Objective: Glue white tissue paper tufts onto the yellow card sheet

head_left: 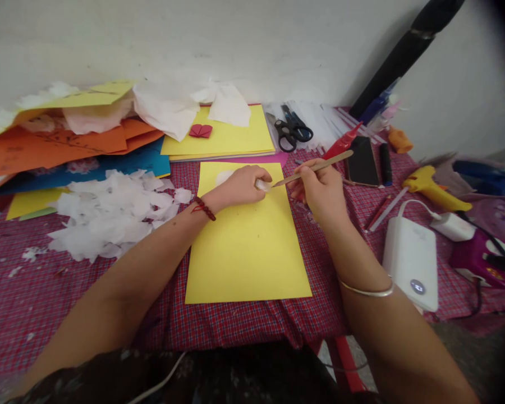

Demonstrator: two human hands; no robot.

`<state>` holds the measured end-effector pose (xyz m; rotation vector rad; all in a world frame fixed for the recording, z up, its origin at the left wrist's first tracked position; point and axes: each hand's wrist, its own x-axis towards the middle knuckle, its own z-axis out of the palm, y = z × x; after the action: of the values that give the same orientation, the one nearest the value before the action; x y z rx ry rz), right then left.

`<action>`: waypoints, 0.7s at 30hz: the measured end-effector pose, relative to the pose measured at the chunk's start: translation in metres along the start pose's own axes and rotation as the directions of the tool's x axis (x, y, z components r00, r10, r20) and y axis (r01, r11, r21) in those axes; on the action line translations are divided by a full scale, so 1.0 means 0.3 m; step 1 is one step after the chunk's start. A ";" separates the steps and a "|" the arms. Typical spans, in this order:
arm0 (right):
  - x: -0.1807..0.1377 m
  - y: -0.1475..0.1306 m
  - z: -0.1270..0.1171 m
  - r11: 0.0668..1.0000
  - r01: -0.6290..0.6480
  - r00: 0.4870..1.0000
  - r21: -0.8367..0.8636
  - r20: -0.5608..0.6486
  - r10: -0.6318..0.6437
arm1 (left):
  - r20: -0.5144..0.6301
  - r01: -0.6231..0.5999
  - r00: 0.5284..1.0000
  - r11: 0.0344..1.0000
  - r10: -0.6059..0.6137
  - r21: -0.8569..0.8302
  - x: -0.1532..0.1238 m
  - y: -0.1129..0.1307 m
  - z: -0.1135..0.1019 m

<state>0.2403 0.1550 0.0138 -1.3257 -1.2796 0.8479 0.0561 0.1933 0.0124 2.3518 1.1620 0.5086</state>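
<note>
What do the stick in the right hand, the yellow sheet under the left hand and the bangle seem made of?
Stick: probably wood, matte; plain tan, tapering to a point.
Yellow sheet: paper or thin card, smooth; flat, with crisp edges.
Bangle: likely polished metal; silvery sheen.

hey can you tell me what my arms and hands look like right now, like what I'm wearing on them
Both hands are gloveless and no sleeves show on the forearms. Above the left hand, the wrist wears a dark red beaded bracelet. Beyond the right hand, a thin, plain silver-coloured bangle circles the forearm.
</note>
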 end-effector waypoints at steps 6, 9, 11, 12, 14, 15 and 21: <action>0.002 0.020 0.016 0.998 -0.007 0.997 -0.055 0.072 0.011 | -0.068 0.081 0.994 0.997 -0.082 -0.017 0.010 -0.028 0.011; 0.005 0.028 0.020 0.998 -0.005 0.997 -0.060 0.073 0.009 | -0.102 0.105 0.989 0.994 -0.108 -0.034 0.020 -0.042 0.031; 0.006 0.030 0.021 0.998 -0.001 0.998 -0.063 0.070 0.005 | -0.122 0.102 0.987 0.994 -0.105 -0.033 0.026 -0.049 0.045; 0.006 0.031 0.022 0.998 0.001 0.998 -0.066 0.067 0.003 | -0.133 0.103 0.986 0.994 -0.106 -0.029 0.029 -0.051 0.052; 0.006 0.033 0.023 0.998 0.006 0.998 -0.070 0.066 -0.001 | -0.141 0.110 0.984 0.994 -0.111 -0.015 0.034 -0.052 0.062; 0.006 0.034 0.024 0.998 0.007 0.998 -0.069 0.068 -0.003 | -0.146 0.113 0.983 0.994 -0.113 -0.010 0.036 -0.051 0.064; 0.014 0.041 0.029 0.998 0.001 0.997 -0.056 0.071 0.003 | -0.101 0.079 0.991 0.992 -0.089 -0.095 0.034 -0.049 -0.010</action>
<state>0.2354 0.1625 0.0010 -1.3502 -1.3671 0.8722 0.0510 0.2101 0.0079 2.2120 1.2523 0.6484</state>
